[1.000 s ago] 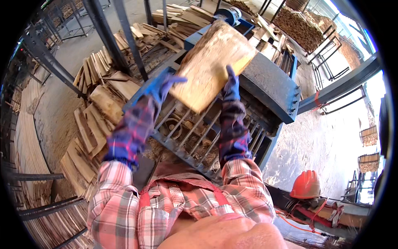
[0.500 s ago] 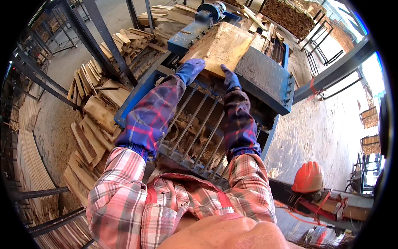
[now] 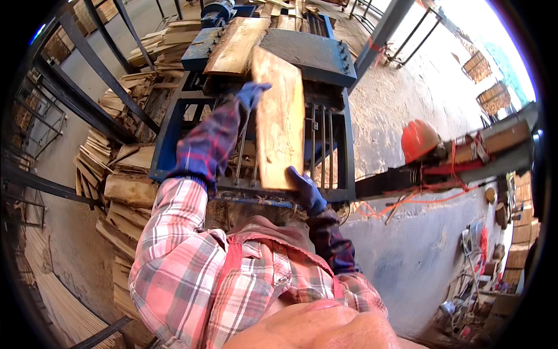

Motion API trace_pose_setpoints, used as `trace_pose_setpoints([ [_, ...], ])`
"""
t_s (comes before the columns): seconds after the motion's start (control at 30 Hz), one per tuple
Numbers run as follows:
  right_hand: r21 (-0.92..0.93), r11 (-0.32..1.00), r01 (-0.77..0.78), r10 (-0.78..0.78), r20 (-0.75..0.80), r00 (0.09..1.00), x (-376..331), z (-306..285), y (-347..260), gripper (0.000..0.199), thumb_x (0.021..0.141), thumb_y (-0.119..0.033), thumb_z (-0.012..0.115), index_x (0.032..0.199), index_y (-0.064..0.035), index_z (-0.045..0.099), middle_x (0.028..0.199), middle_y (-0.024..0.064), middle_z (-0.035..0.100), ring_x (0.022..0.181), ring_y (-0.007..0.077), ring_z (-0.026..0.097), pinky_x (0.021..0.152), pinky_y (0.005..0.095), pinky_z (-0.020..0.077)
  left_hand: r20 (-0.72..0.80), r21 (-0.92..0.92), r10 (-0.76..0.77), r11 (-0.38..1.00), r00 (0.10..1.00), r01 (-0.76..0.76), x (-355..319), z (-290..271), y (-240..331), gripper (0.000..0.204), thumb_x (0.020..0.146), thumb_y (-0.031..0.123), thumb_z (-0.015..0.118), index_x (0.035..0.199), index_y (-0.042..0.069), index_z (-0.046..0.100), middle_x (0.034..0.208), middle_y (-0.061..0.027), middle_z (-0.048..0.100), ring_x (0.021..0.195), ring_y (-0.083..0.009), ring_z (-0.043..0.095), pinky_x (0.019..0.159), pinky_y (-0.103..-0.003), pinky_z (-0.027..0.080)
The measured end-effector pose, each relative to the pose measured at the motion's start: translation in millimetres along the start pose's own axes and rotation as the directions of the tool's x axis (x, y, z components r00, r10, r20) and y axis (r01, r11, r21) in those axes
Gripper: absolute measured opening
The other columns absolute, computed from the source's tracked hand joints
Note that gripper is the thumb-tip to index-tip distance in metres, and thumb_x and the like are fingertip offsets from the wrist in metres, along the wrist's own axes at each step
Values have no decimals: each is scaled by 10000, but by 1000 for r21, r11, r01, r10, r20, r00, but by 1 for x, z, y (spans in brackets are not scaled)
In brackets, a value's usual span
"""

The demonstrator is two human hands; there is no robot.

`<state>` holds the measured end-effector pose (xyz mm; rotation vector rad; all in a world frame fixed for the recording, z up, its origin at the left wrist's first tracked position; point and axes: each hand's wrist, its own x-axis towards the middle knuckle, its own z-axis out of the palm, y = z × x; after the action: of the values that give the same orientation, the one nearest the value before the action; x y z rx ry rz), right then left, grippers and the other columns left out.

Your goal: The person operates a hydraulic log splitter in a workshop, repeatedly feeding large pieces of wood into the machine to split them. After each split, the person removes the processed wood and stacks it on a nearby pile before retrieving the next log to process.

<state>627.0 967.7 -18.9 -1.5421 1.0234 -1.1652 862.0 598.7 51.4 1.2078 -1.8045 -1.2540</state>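
A pale wooden board (image 3: 279, 125) slants lengthwise over the barred bed of a blue machine (image 3: 308, 55). My left hand (image 3: 253, 96), in a blue glove, grips its left edge near the far end, with the thumb on top and the other fingers mostly hidden. At the near right corner my right hand (image 3: 307, 191), also gloved, is closed round the board, its underside fingers out of sight. Another board (image 3: 238, 45), bark-edged, lies on top of the machine's housing just beyond.
Loose slabs (image 3: 131, 189) are heaped on the floor at the left, beside dark metal posts (image 3: 102, 70). An orange helmet (image 3: 419, 141) rests on a beam at the right, with an orange cord (image 3: 401, 200) hanging below. A blue motor (image 3: 218, 13) stands at the far left of the machine.
The held board has come off the housing toward me and turned lengthwise. My right hand has moved down to its near end; the left stays toward the far end. The view has shifted.
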Motion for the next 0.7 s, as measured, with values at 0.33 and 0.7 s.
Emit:
trace_pose_setpoints([
  [0.33,958,211,193,439,-270,857,4,-172,-24,1061,776,-700,599,1517,-93,141,1560,188,186,1420,352,249,1091,558,304,153,638,868,278,472,-718,-127,146,107,383,838,274,650,1170,90,596,1107,-180,645,984,-371,643,843,-423,530],
  [0.7,761,590,-271,518,-100,849,-151,-51,16,483,894,-407,624,1239,-74,564,1133,67,637,965,181,618,764,330,511,-345,-74,-207,978,915,194,-402,226,-80,273,933,271,600,1061,33,640,899,-59,661,846,-193,597,784,-313,474],
])
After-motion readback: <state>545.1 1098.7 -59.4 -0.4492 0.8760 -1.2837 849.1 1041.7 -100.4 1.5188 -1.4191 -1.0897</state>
